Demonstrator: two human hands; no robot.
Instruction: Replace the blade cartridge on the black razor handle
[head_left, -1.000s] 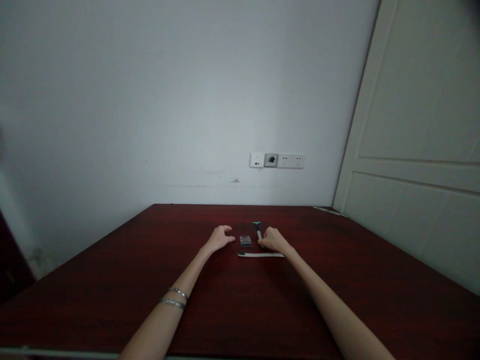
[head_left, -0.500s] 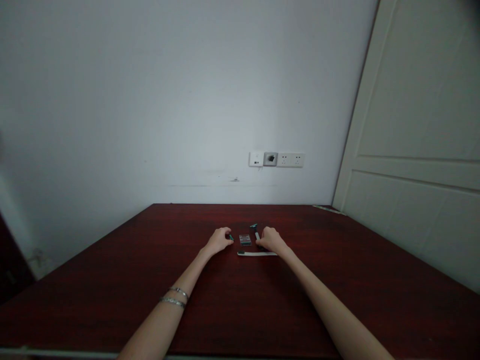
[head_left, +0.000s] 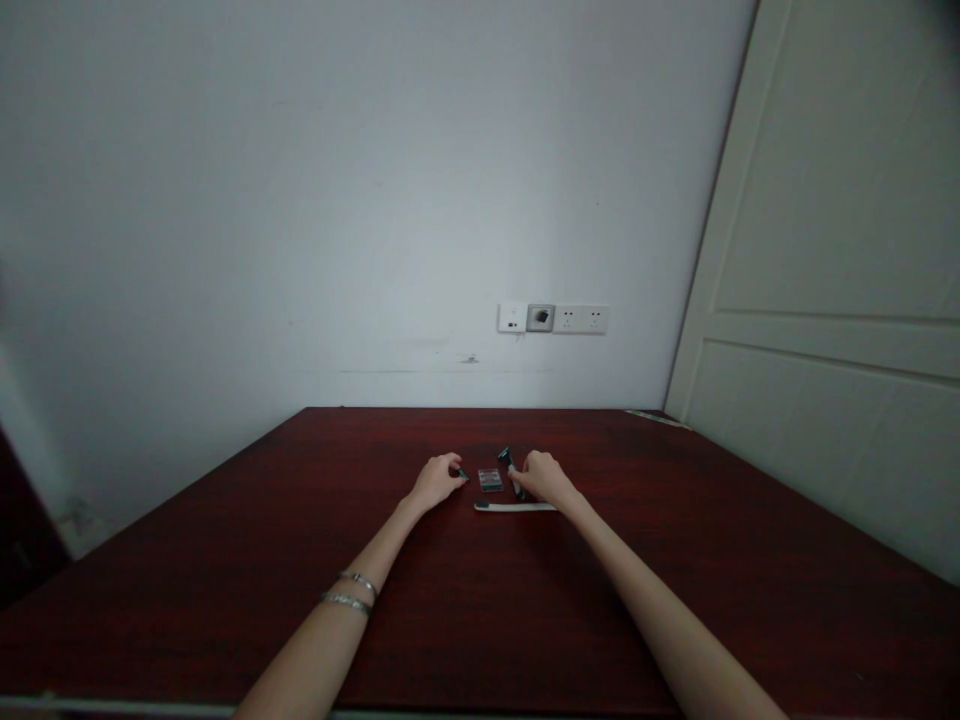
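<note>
Our left hand [head_left: 436,482] pinches a small dark piece [head_left: 463,475]; our right hand [head_left: 547,478] grips the razor [head_left: 507,460]; the clear case [head_left: 490,480] lies between, on the worktop [head_left: 465,600]. A slack pinch could drop the piece; right-hand contact could shift the white stick [head_left: 514,508].

On the table [head_left: 450,600], a case [head_left: 490,481] lies between the piece [head_left: 463,475] in our left hand [head_left: 437,480] and the razor [head_left: 505,457] in our right hand [head_left: 547,480]. Nearer us lies a strip [head_left: 516,508]; behind the table, sockets [head_left: 581,319] sit on the wall [head_left: 375,200].
</note>
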